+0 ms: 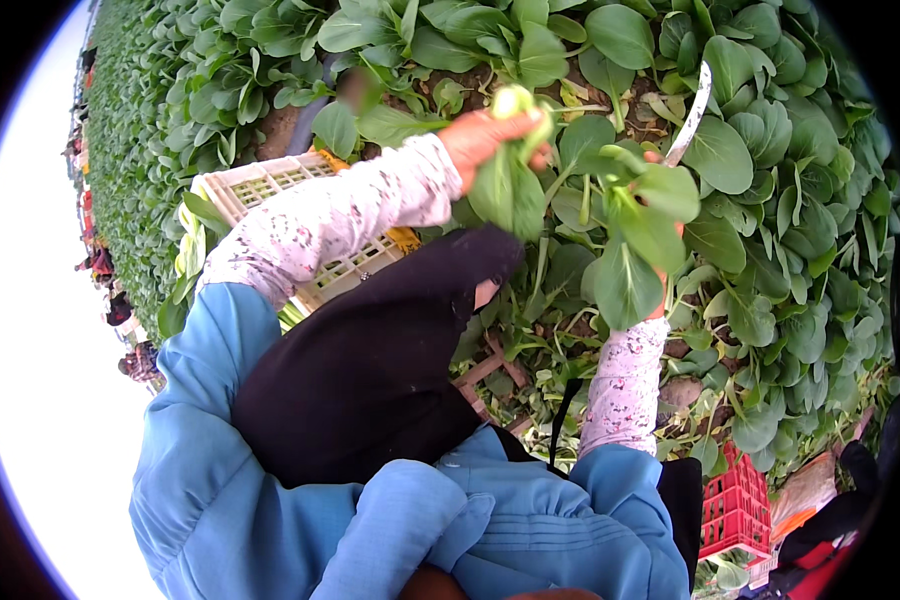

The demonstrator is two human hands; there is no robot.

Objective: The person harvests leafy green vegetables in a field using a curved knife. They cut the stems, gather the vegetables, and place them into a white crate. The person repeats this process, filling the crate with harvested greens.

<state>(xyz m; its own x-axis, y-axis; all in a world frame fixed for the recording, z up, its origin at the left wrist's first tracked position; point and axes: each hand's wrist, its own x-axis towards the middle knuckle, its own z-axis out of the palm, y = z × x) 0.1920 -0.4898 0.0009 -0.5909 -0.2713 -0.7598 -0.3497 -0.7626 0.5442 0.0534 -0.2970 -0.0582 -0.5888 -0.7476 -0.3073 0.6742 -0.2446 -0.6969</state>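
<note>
My left hand (485,135) is raised over the bed and grips a cut leafy green plant (510,185) by its pale stem end, its leaves hanging down. My right hand (658,300) is mostly hidden behind another bunch of broad green leaves (635,235). A thin curved knife blade (692,115) rises from that hand above the leaves. Both forearms wear pale floral sleeves under a blue jacket. I cannot tell whether the right hand also holds the leaves in front of it.
Dense rows of leafy greens (770,200) fill the ground ahead and to the right. A white slatted crate (270,185) lies under my left arm. A red crate (735,500) stands at lower right. A black cloth (370,360) hangs below the camera. Several people work far left.
</note>
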